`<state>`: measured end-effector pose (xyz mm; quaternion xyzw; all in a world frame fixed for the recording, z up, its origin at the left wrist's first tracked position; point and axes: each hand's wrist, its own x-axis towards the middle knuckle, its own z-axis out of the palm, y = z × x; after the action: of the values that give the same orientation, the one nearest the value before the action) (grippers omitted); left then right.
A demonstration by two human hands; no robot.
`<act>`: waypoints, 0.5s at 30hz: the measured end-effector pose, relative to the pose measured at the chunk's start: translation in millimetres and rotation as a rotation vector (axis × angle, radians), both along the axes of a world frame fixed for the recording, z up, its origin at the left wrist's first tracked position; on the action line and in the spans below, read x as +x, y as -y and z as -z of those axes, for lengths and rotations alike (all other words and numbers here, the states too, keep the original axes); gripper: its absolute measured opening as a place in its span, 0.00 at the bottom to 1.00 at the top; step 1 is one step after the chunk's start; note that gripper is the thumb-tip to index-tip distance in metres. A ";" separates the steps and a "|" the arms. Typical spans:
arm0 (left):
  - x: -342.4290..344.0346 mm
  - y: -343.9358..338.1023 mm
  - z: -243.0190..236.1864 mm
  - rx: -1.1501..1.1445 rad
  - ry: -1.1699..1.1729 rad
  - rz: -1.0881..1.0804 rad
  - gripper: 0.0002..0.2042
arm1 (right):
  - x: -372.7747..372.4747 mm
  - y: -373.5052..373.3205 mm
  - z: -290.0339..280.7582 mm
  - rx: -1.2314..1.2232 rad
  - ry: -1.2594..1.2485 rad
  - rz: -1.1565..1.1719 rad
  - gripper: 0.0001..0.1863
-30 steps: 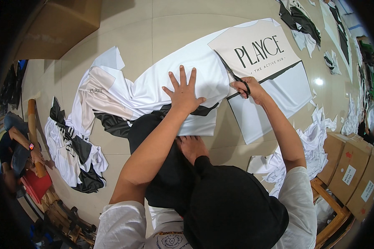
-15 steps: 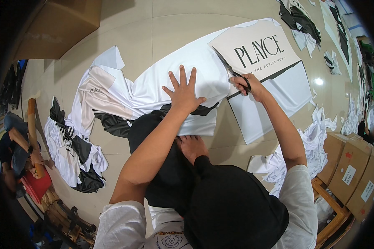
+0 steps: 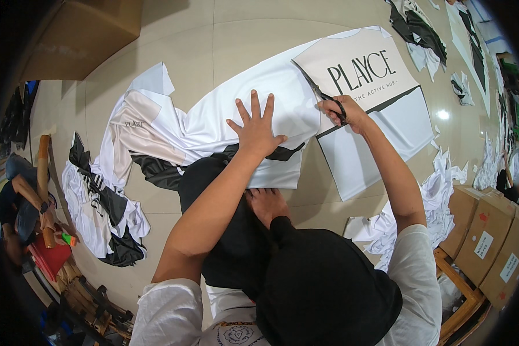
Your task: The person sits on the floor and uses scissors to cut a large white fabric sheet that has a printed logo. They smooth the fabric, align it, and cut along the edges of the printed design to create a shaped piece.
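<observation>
White fabric (image 3: 225,98) with a printed beige panel (image 3: 357,60) stretches over the tiled floor. Its lower right part is a white panel (image 3: 380,150) edged in black. Closed around the handles of black scissors (image 3: 324,96), my right hand (image 3: 347,113) holds them at the beige panel's left edge. The blades point up and left, along the border with the plain white cloth. My left hand (image 3: 256,130) lies flat on the white cloth with fingers spread, pressing it to the floor. Black strips lie beneath my left wrist, and a bare foot (image 3: 268,206) rests at the cloth's near edge.
A pile of white and black cut fabric (image 3: 106,207) lies at left, near another person (image 3: 32,199) at work. White scraps (image 3: 435,196) and cardboard boxes (image 3: 478,236) stand at right. A large cardboard box (image 3: 81,40) occupies the far left; more scraps (image 3: 418,34) lie far right.
My right hand and the scissors have moved slightly farther up along the beige panel's edge. My left hand stays in place. An orange and green object now shows beside the other person.
</observation>
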<state>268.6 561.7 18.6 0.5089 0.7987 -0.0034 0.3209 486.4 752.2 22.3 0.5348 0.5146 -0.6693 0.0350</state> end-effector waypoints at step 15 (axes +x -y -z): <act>-0.2 -1.1 -1.2 -0.015 0.004 -0.005 0.63 | 0.3 -2.5 4.2 0.043 0.020 -0.054 0.20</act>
<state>268.4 562.9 19.8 0.5043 0.7995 -0.0077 0.3263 486.7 754.7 18.1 0.5279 0.5429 -0.6515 0.0467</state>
